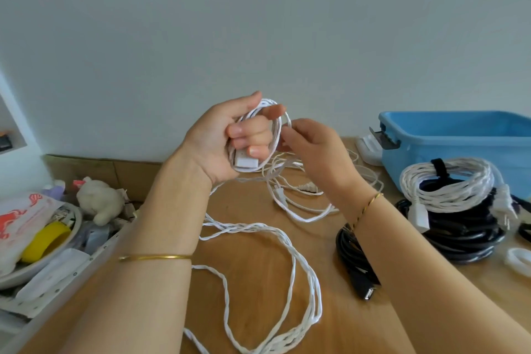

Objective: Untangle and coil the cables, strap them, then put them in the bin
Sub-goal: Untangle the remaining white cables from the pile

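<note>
Your left grip [230,138] curls round the coil [276,126]; your right grip [313,149], just right, pinches the slack cable [293,260] trailing near.

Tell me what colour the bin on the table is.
The bin is light blue; the head view shows it best.

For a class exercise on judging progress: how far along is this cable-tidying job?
Done: one strapped coil sits on a black coil beside the bin, not in it. In hand: left hand grips a few turns of white cable; right hand pinches the strand beside them. Left: most of it lies loose on the table, then strap and bin.
</note>
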The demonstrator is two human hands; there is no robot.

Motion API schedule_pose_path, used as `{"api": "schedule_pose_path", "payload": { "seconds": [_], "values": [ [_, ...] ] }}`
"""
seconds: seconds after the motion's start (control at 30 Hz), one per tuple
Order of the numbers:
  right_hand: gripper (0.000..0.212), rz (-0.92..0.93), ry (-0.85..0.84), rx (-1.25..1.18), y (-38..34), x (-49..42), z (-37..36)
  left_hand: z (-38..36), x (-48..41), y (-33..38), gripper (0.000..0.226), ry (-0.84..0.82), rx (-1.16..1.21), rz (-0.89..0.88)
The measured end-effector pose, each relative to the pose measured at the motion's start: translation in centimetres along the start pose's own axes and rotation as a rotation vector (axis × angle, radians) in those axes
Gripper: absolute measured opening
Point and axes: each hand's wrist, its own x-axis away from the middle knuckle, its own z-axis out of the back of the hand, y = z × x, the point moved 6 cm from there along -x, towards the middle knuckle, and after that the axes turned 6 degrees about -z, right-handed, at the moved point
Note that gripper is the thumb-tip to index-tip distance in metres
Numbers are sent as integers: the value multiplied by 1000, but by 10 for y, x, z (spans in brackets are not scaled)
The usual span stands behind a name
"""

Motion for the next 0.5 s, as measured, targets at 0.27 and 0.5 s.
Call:
{"api": "schedule_pose_path", "payload": {
  "seconds": [0.27,0.5],
  "values": [
    [19,-154,-218,-192,9,6,-17,18,-6,22,37,82,520,-397],
    [20,-230,-559,-49,6,21,-36,35,0,41,29,358,180,-691]
  ]
}}
